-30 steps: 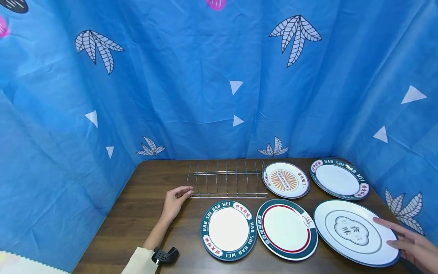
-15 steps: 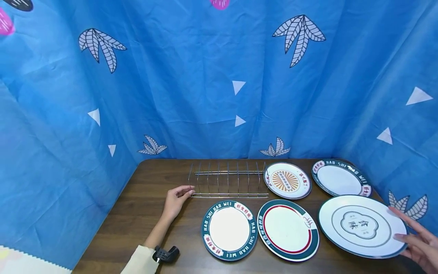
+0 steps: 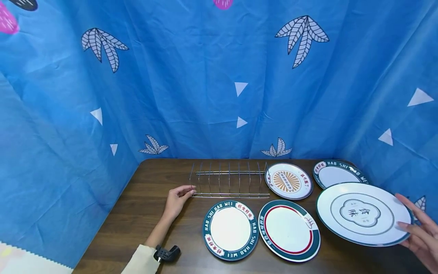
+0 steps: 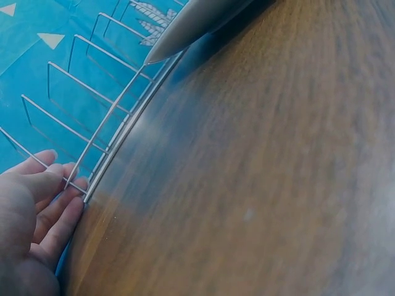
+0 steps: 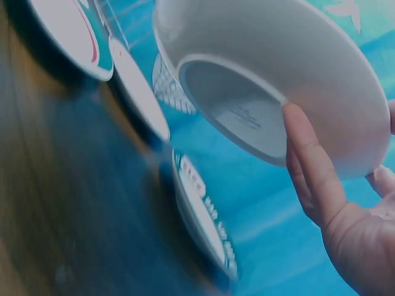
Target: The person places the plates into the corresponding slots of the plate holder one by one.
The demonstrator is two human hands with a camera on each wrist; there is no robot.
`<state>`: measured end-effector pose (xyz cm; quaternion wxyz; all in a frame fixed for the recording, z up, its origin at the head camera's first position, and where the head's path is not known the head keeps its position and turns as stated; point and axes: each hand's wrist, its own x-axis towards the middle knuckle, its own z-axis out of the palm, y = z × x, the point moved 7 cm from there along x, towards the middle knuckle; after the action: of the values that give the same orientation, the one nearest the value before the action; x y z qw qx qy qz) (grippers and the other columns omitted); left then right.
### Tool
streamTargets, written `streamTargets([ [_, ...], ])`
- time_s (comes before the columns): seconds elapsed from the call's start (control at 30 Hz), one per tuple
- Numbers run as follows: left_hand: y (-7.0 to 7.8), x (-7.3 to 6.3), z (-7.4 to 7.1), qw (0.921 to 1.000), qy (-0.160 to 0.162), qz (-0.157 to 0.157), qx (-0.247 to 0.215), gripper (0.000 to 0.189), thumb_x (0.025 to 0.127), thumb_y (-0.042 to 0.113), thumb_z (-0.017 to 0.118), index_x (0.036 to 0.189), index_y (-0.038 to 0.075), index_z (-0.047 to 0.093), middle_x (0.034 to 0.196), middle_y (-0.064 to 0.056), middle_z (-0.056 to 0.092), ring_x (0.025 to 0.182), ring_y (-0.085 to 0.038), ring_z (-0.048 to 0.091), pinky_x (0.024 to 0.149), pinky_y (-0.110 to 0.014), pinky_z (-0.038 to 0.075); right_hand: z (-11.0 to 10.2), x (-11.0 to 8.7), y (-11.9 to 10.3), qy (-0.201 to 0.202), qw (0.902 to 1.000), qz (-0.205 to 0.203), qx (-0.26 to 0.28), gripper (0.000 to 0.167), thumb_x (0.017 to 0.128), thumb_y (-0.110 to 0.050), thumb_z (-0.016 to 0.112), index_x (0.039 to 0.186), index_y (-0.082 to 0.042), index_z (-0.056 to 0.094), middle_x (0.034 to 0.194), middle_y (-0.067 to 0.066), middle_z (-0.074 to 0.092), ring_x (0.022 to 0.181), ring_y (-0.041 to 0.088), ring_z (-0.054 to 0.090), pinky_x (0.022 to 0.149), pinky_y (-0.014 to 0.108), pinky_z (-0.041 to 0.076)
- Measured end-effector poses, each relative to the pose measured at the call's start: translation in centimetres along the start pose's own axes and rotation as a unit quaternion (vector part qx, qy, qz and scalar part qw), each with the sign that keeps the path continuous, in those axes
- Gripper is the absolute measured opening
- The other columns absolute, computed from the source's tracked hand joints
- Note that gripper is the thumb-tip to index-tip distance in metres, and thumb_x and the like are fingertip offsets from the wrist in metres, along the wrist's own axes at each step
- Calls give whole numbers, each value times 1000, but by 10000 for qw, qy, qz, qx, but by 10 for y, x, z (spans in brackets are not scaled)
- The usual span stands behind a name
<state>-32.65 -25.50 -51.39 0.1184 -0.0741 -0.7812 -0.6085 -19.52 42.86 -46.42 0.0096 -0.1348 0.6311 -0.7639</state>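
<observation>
My left hand pinches the left end of a wire plate rack. In the left wrist view its thumb and fingers close around the corner wires of the rack. At the far right, my right hand grips a large white plate by its right edge. This plate has a dark rim and a printed emblem in the middle. It is raised off the table and tilted. The right wrist view shows its underside, with fingers spread beneath it.
A green-rimmed plate and a red-ringed plate lie in front of the rack. Beside the rack's right end is a plate with an orange sunburst. Another green-rimmed plate, partly covered by the held one, lies behind. Blue curtain surrounds the table.
My right hand has lifted the large white plate up off the table and away from the front, so it now overlaps the back green-rimmed plate. The left hand stays on the rack.
</observation>
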Motion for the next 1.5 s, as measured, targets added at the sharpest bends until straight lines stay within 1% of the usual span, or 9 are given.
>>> streamTargets([
  [0.07,1,0,-1,10000,23,19,18,14,90,1,75,104,0,77,104,-13,76,92,-23,75,78,-22,58,9,6,-5,-22,10000,-72,-4,70,107,11,20,162,-32,17,148,-14,23,102,12,71,78,37,61],
  [0.2,2,0,-2,10000,29,76,17,15,90,2,75,105,-1,77,105,-15,76,92,-24,75,78,-21,58,26,18,-12,255,9996,43,-107,67,109,7,25,162,-33,18,150,-13,20,101,9,70,78,34,61],
  [0.4,0,-1,0,9999,4,104,-11,16,91,0,74,106,-5,75,107,-21,74,96,-35,74,79,-21,58,52,31,-18,611,9972,395,-152,65,110,-1,34,162,-38,18,153,-16,16,97,6,68,73,29,60],
  [0.63,30,-9,3,9999,-71,107,0,17,91,-7,70,108,-13,71,108,-30,71,97,-43,71,79,-22,58,95,58,-33,172,9996,-69,200,67,106,7,36,162,-28,24,143,-5,34,102,13,71,73,33,61],
  [0.77,34,-10,2,9998,-50,202,5,17,91,-7,70,107,-13,72,107,-30,71,96,-42,72,79,-22,58,119,69,-39,-117,9994,-178,266,67,106,9,35,163,-24,22,147,0,27,108,13,69,77,33,61],
  [0.9,31,-10,3,9998,-53,176,99,17,91,-7,70,108,-12,72,107,-28,72,96,-39,72,79,-22,58,140,78,-44,-383,9987,-263,221,67,106,9,34,163,-22,20,154,5,15,112,12,66,79,32,61],
  [1.1,8,-3,2,9995,97,181,250,17,92,-5,71,108,-8,74,107,-23,74,98,-39,72,80,-19,56,169,95,-51,-456,9989,-141,-40,67,106,5,40,163,-23,19,159,12,4,117,10,64,83,34,60],
  [1.37,3,-2,0,9992,152,334,177,15,90,4,76,105,3,78,104,-13,77,94,-25,74,80,-18,57,201,114,-54,-373,9991,50,-179,67,106,-2,48,162,-28,23,160,17,9,116,10,64,85,33,59],
  [1.5,1,-3,0,9991,99,384,166,16,90,4,76,105,3,78,105,-12,77,95,-21,74,81,-19,57,215,125,-54,-340,9988,135,-324,67,106,-5,52,162,-29,24,160,18,11,114,10,63,85,33,59],
])
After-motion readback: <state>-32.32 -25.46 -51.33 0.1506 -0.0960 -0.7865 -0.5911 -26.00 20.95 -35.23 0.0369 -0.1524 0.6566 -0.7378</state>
